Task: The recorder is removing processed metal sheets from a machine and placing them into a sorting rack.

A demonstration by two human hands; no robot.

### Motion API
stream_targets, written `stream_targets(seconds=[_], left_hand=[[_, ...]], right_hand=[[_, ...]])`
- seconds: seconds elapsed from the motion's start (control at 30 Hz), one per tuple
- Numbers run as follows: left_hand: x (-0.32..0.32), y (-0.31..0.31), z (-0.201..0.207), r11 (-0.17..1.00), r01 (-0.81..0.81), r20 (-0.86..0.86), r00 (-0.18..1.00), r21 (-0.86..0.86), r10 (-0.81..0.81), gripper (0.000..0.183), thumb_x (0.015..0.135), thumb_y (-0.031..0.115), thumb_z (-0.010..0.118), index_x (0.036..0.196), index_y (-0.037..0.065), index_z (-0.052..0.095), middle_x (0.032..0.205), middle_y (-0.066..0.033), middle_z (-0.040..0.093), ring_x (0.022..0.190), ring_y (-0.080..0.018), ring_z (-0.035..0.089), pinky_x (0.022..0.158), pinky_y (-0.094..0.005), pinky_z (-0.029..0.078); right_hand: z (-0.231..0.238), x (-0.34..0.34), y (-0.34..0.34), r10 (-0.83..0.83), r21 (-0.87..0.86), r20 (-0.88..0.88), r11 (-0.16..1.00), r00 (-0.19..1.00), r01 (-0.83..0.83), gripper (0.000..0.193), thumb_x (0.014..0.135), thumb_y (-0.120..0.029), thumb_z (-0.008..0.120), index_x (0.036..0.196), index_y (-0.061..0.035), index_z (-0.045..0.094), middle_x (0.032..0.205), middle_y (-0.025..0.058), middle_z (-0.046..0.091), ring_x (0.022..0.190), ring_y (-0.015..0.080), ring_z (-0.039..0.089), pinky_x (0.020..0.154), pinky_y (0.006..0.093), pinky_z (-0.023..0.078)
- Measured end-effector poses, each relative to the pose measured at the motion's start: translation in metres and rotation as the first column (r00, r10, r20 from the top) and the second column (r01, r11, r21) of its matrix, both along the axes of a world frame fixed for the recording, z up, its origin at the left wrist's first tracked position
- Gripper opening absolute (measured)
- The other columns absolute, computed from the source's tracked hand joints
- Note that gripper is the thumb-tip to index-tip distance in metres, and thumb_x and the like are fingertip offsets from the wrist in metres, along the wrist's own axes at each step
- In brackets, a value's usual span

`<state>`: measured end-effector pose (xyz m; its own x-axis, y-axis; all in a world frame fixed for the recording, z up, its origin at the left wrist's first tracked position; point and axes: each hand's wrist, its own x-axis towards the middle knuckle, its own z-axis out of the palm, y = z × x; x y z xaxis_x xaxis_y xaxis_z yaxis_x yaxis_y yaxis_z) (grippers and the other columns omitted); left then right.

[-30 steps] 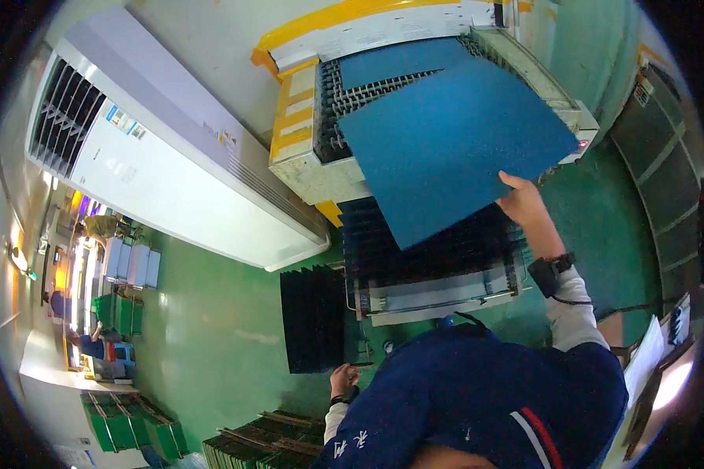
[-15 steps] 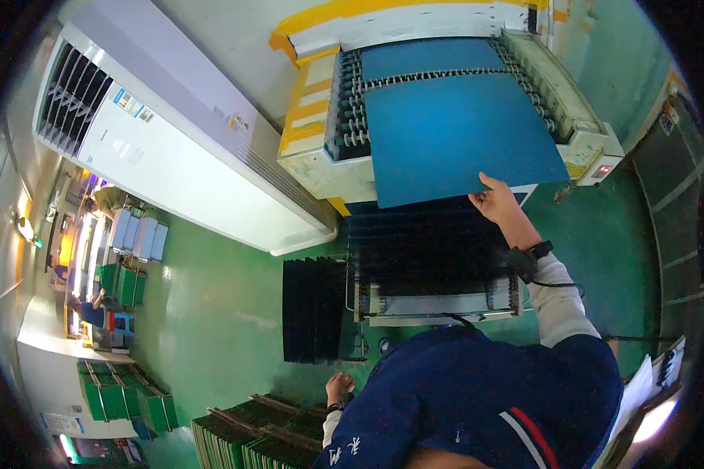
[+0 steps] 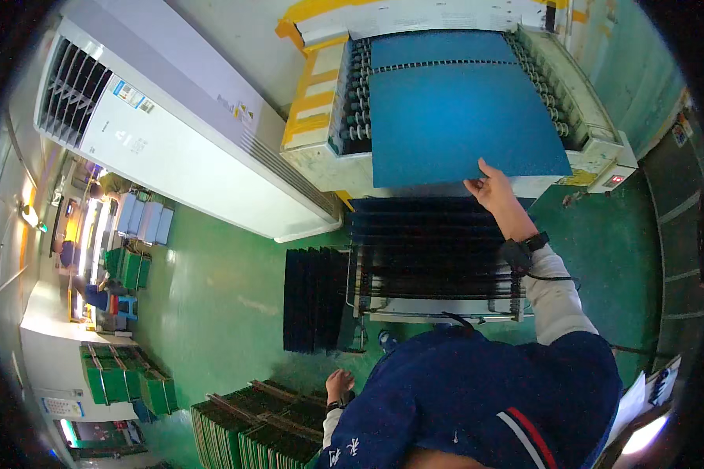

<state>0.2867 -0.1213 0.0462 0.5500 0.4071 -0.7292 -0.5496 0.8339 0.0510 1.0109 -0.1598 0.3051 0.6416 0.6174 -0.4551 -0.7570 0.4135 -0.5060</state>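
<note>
Take the roller conveyor machine (image 3: pixel 446 102) as your landmark. A flat sheet (image 3: pixel 465 129) lies on its rollers, with a second sheet (image 3: pixel 438 48) behind it, further in. Your right hand (image 3: pixel 493 191) touches the sheet's near edge. Directly before the machine stands a slotted rack (image 3: pixel 434 258); left of that rack a stack of upright panels (image 3: pixel 314 301) rests on the floor. Your left hand (image 3: pixel 339 384) hangs nearer you, above more stacked panels (image 3: pixel 250 438). Left of the machine stands a tall cabinet unit (image 3: pixel 172 133)
</note>
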Motion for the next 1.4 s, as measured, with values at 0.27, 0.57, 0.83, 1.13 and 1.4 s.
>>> stream_targets(seconds=[0.27,0.57,0.83,1.13,1.4], left_hand=[[0.040,-0.014,0.023,0.889,0.420,-0.705,0.686,0.179,-0.182,0.031,0.086,0.022,0.039,0.111,0.005,0.045,0.102,-0.0184,0.054,0.081,-0.0422,0.055,0.062,-0.0536,0.047],[0.026,-0.029,0.011,0.804,0.525,-0.720,0.668,0.278,-0.188,0.035,0.086,0.021,0.042,0.115,0.002,0.043,0.104,-0.0192,0.054,0.088,-0.0405,0.055,0.067,-0.0511,0.047],[0.033,-0.044,0.009,0.611,0.692,-0.823,0.557,0.385,-0.113,0.038,0.081,0.016,0.058,0.113,0.001,0.045,0.096,-0.0162,0.057,0.074,-0.0334,0.060,0.050,-0.0391,0.049],[0.069,-0.051,0.059,0.912,0.404,-0.752,0.623,0.072,-0.217,0.035,0.081,0.017,0.057,0.110,0.001,0.047,0.093,-0.0147,0.058,0.072,-0.0322,0.060,0.048,-0.0371,0.049],[0.037,-0.071,0.035,0.548,0.769,-0.843,0.502,0.330,-0.196,0.034,0.081,0.020,0.058,0.107,0.001,0.048,0.092,-0.0152,0.058,0.070,-0.0297,0.061,0.050,-0.0336,0.049]], right_hand=[[0.007,0.007,-0.001,-0.053,-0.026,0.003,0.998,0.999,0.053,0.026,0.081,-0.021,0.061,0.097,-0.0060,0.047,0.090,0.0117,0.053,0.078,0.0275,0.053,0.073,0.0426,0.049],[-0.002,0.016,0.004,0.006,0.047,-0.004,0.999,1.000,-0.006,0.023,0.080,-0.021,0.062,0.091,-0.0059,0.048,0.087,0.0119,0.054,0.075,0.0257,0.053,0.074,0.0408,0.048],[0.004,0.018,0.007,-0.020,0.026,-0.015,0.999,1.000,0.020,0.020,0.078,-0.015,0.062,0.087,-0.0045,0.048,0.084,0.0124,0.052,0.074,0.0257,0.051,0.074,0.0396,0.048],[0.002,0.024,0.010,0.014,-0.010,0.010,1.000,1.000,-0.014,0.023,0.077,-0.014,0.061,0.089,-0.0023,0.045,0.085,0.0153,0.051,0.074,0.0269,0.052,0.071,0.0375,0.050],[-0.001,0.037,0.015,0.094,-0.083,0.035,0.992,0.995,-0.091,0.028,0.078,-0.021,0.061,0.091,-0.0021,0.046,0.080,0.0140,0.054,0.072,0.0248,0.056,0.064,0.0351,0.050]])
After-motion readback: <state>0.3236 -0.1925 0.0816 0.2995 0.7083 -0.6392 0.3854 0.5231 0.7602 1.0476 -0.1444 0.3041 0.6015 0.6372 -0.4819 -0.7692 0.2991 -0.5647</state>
